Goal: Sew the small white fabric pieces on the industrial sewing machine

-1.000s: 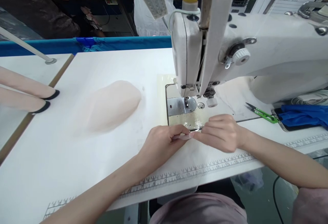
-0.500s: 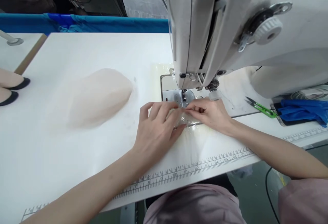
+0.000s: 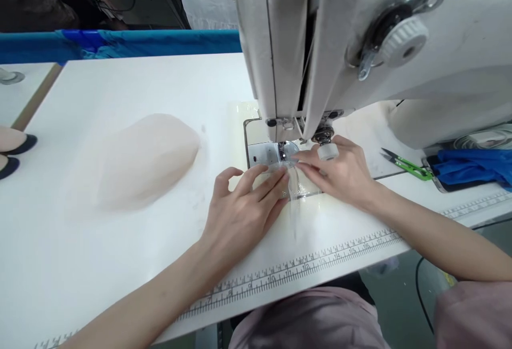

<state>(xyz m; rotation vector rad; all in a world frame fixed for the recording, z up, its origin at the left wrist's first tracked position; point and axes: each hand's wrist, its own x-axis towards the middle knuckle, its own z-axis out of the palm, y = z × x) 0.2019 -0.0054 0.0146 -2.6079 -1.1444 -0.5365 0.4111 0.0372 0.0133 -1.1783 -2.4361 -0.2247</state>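
A white sewing machine [image 3: 288,72] stands before me, its presser foot [image 3: 282,152] over a metal needle plate [image 3: 262,153]. A thin see-through strip [image 3: 295,200] runs from the foot toward the table's front edge. My left hand [image 3: 246,200] is just in front of the foot, thumb and forefinger pressed together on the strip, other fingers bent on the plate. At the foot's right side, my right hand [image 3: 340,170] pinches the strip's edge between thumb and forefinger. A white knob partly hides these fingers. What lies under the fingertips is hard to make out.
A beige sheer piece [image 3: 148,162] lies on the white table [image 3: 140,264] at left. Green thread snips [image 3: 408,167], a phone [image 3: 440,178] and blue cloth [image 3: 476,165] lie at right. A printed ruler [image 3: 272,279] follows the front edge. Two black-tipped beige shapes [image 3: 12,152] show at far left.
My right hand has shifted up and right, closer to the presser foot's side. The left thumb has drawn in against the forefinger. The camera view has shifted slightly.
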